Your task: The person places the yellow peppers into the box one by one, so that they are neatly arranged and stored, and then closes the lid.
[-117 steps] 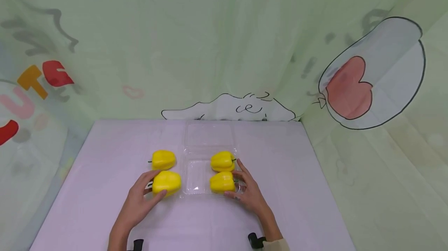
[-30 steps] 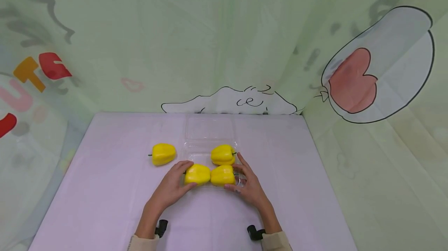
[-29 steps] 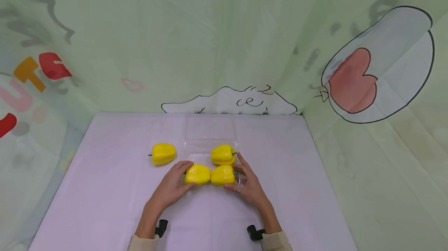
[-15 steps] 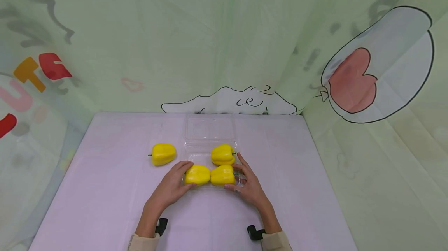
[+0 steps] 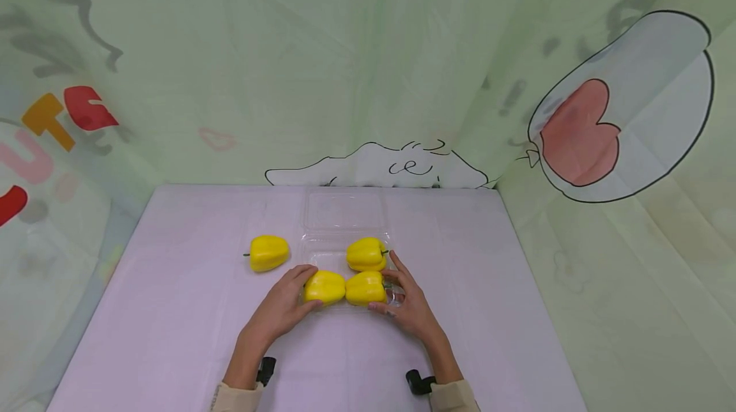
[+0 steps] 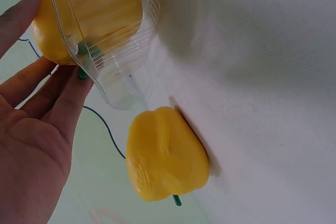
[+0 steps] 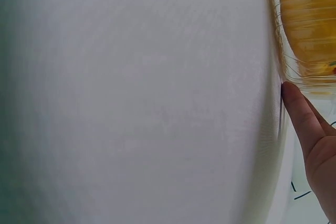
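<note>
The near-left yellow pepper (image 5: 324,287) has come across from the bench at left to the near-left part of the clear container, the left hand (image 5: 280,303) travelling with it. That hand is partly closed, thumb on the near side and fingers on the far side, holding the pepper; its stem lies by the rim. To settle it well, we should keep that stem inside the wall, lower gently and spread our fingers without nudging the near-right pepper (image 5: 365,288) it abuts. The right hand (image 5: 411,310) spans the right end of the clear container (image 5: 322,249), a fingertip touching its wall; whether it grips we cannot tell, but we'd want light bracing on such thin plastic. The far-right pepper (image 5: 366,254) lies inside too, while the loose pepper (image 5: 269,253) lies on the bench (image 5: 172,310), just left of the container
</note>
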### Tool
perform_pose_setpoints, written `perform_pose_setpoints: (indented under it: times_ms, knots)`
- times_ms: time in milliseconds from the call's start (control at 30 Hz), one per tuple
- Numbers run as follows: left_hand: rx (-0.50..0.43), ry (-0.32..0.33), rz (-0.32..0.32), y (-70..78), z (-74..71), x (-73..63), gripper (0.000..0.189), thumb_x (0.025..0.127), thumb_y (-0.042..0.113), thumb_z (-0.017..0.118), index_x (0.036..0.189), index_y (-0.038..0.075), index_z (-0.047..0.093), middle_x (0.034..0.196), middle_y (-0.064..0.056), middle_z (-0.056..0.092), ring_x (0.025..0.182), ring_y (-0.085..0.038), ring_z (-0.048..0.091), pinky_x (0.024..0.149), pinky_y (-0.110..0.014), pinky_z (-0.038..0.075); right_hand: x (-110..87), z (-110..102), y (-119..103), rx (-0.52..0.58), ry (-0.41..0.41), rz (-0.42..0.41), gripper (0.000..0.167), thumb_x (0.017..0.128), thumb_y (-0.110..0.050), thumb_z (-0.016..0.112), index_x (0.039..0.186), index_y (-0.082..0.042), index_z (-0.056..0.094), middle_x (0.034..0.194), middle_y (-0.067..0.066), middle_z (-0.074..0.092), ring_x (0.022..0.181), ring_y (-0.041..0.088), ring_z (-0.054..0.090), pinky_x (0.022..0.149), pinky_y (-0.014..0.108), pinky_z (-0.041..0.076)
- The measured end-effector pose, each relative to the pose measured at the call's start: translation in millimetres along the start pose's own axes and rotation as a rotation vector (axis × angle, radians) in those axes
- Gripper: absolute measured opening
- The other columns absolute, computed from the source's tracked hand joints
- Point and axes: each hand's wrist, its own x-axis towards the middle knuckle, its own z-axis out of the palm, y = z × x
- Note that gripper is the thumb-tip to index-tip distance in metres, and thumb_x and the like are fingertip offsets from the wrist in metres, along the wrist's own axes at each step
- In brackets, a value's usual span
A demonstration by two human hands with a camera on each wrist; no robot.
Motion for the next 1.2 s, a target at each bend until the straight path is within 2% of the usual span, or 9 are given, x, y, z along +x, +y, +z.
perform_pose_setpoints:
  times_ms: [200, 500, 833, 1067, 1200]
  knots:
    - [0.003, -0.015, -0.027, 4.5, -1.1, 0.4, 0.067, 0.09, 0.021, 0.084, 0.148, -0.001, 0.058, 0.154, -0.015, 0.058, 0.144, -0.035, 0.055, 0.123, -0.051, 0.046, 0.2, 0.0, 0.3, -0.004, -0.007, 0.011, 0.067, 0.081, -0.029, 0.093, 0.14, -0.02, 0.061, 0.179, -0.007, 0.02, 0.154, 0.032, 0.047, 0.117, 0.051, 0.051]
    - [0.029, -0.032, -0.047, 6.6, -1.4, 2.0, 0.068, 0.089, 0.022, 0.084, 0.148, -0.001, 0.058, 0.155, -0.015, 0.058, 0.144, -0.035, 0.055, 0.123, -0.051, 0.046, 0.5, -0.6, -1.5, 0.001, -0.014, 0.021, 0.067, 0.081, -0.03, 0.093, 0.139, -0.02, 0.061, 0.179, -0.009, 0.02, 0.154, 0.032, 0.046, 0.117, 0.053, 0.051]
    - [0.075, -0.047, -0.03, 6.3, -1.1, 5.4, 0.068, 0.089, 0.024, 0.084, 0.146, -0.002, 0.059, 0.153, -0.016, 0.06, 0.143, -0.035, 0.056, 0.123, -0.05, 0.046, 0.3, -1.1, -0.9, -0.009, -0.013, 0.011, 0.066, 0.082, -0.029, 0.092, 0.14, -0.02, 0.061, 0.179, -0.007, 0.02, 0.156, 0.033, 0.043, 0.116, 0.054, 0.052]
    - [0.072, -0.047, -0.027, 6.3, -2.6, 6.2, 0.066, 0.088, 0.022, 0.085, 0.144, -0.003, 0.061, 0.15, -0.018, 0.061, 0.142, -0.036, 0.057, 0.123, -0.051, 0.046, -0.1, -0.3, 0.5, -0.003, -0.017, 0.009, 0.064, 0.083, -0.029, 0.092, 0.139, -0.022, 0.062, 0.179, -0.008, 0.02, 0.149, 0.033, 0.051, 0.113, 0.049, 0.055]
    - [0.068, -0.051, -0.028, 6.0, -1.7, 7.3, 0.066, 0.087, 0.022, 0.086, 0.143, -0.003, 0.061, 0.15, -0.018, 0.062, 0.142, -0.036, 0.057, 0.123, -0.051, 0.046, -0.6, -0.8, 0.9, -0.009, -0.009, 0.008, 0.064, 0.083, -0.03, 0.092, 0.139, -0.022, 0.062, 0.179, -0.007, 0.02, 0.148, 0.033, 0.052, 0.113, 0.052, 0.055]
